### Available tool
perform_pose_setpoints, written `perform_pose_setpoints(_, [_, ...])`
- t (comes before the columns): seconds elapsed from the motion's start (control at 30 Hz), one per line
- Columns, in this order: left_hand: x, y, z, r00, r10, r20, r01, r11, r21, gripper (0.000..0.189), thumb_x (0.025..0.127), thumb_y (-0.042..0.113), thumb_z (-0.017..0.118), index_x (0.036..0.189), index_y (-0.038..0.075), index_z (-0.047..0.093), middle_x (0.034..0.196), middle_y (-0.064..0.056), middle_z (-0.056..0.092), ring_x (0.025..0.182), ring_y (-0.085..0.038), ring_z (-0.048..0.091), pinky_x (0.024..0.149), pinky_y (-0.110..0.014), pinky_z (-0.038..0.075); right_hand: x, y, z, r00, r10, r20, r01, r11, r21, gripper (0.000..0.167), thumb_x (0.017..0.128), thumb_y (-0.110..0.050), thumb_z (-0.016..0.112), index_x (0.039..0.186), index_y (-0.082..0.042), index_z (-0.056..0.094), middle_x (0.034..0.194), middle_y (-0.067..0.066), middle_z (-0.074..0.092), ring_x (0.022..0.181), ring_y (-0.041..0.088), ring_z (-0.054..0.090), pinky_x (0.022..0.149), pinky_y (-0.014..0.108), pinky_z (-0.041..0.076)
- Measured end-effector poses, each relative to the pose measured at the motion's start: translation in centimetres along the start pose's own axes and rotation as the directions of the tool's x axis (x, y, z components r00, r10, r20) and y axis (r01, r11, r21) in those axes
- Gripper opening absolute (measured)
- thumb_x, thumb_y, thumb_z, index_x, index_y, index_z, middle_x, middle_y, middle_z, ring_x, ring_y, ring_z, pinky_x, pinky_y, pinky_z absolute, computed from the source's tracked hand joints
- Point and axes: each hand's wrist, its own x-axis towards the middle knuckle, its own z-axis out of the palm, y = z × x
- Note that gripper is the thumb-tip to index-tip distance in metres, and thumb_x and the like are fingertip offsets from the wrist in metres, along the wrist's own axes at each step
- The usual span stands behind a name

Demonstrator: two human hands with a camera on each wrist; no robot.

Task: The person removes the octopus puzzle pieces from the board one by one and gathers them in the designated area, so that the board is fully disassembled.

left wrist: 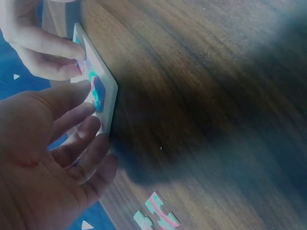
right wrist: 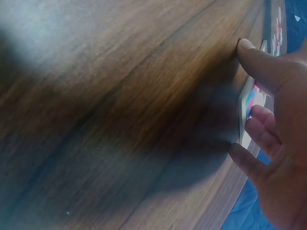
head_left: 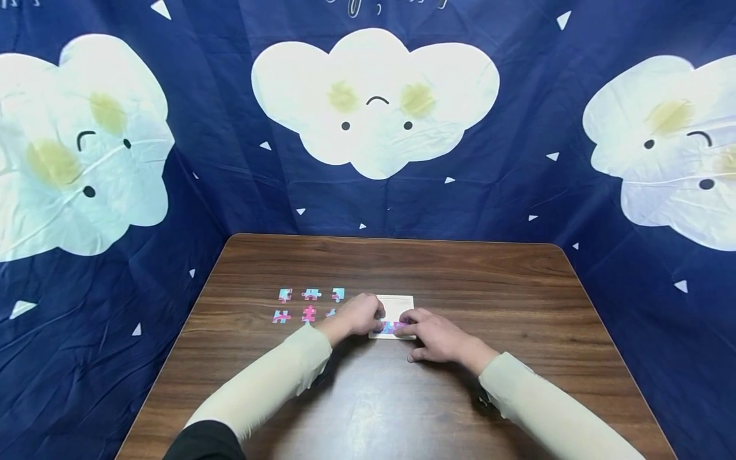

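Observation:
A pale jigsaw tray (head_left: 395, 305) lies on the table, with pink, purple and blue puzzle pieces (head_left: 388, 328) along its near side. My left hand (head_left: 361, 313) is over the tray's left side, its thumb (left wrist: 76, 95) touching the pieces and its other fingers loosely bent. From the right, my right hand (head_left: 439, 336) reaches over the tray. Its fingertips touch the pieces, while its thumb (right wrist: 254, 52) rests on the wood in front of the tray. The hands hide part of the tray and the boundaries between pieces.
Several loose jigsaw pieces (head_left: 312, 294) lie in two rows left of the tray, the nearer row including a pink piece (head_left: 308, 314). My left forearm partly covers that row. The brown wooden table (head_left: 489, 281) meets a blue cloud-patterned cloth (head_left: 391, 204) around its sides.

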Motion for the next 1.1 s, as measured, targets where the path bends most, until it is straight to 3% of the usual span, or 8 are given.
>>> perform_pose_setpoints(0.2, [-0.27, 0.02, -0.04, 1.000, -0.001, -0.002, 0.001, 1.000, -0.011, 0.007, 0.085, 0.022, 0.081, 0.082, 0.017, 0.077, 0.076, 0.007, 0.068, 0.073, -0.014, 0.059, 0.074, -0.036, 0.053, 0.13, -0.18, 0.17, 1.000, 0.005, 0.001, -0.005, 1.000, -0.022, 0.059, 0.082, -0.041, 0.084, 0.136, -0.024, 0.068, 0.142, 0.008, 0.056, 0.132, 0.029, 0.052, 0.107, 0.047, 0.047])
perform_pose_setpoints(0.5, [-0.55, -0.08, 0.04, 0.999, -0.006, -0.039, 0.006, 1.000, 0.006, 0.008, 0.083, 0.016, 0.079, 0.077, 0.016, 0.075, 0.074, 0.006, 0.067, 0.069, -0.014, 0.055, 0.068, -0.034, 0.050, 0.23, -0.31, 0.02, 0.999, 0.036, 0.018, -0.035, 0.998, -0.048, 0.058, 0.081, -0.045, 0.084, 0.134, -0.028, 0.069, 0.142, 0.005, 0.056, 0.133, 0.025, 0.052, 0.106, 0.043, 0.048])
perform_pose_setpoints(0.8, [-0.52, -0.03, -0.17, 0.998, -0.028, -0.048, 0.028, 1.000, -0.006, 0.004, 0.083, 0.014, 0.079, 0.085, 0.012, 0.077, 0.082, 0.002, 0.071, 0.076, -0.016, 0.062, 0.075, -0.037, 0.054, 0.19, -0.49, -0.18, 1.000, 0.024, 0.009, -0.023, 0.998, -0.051, 0.057, 0.080, -0.043, 0.085, 0.132, -0.026, 0.070, 0.140, 0.007, 0.058, 0.131, 0.027, 0.054, 0.105, 0.044, 0.048])
perform_pose_setpoints(1.1, [-0.12, -0.09, 0.19, 0.995, -0.069, -0.067, 0.067, 0.997, -0.033, 0.013, 0.079, 0.014, 0.079, 0.074, 0.016, 0.067, 0.073, 0.004, 0.064, 0.070, -0.015, 0.058, 0.066, -0.034, 0.052, 0.26, -0.53, -0.22, 1.000, 0.015, 0.009, -0.014, 0.998, -0.060, 0.057, 0.080, -0.043, 0.085, 0.132, -0.025, 0.071, 0.139, 0.007, 0.058, 0.131, 0.027, 0.053, 0.107, 0.044, 0.047])
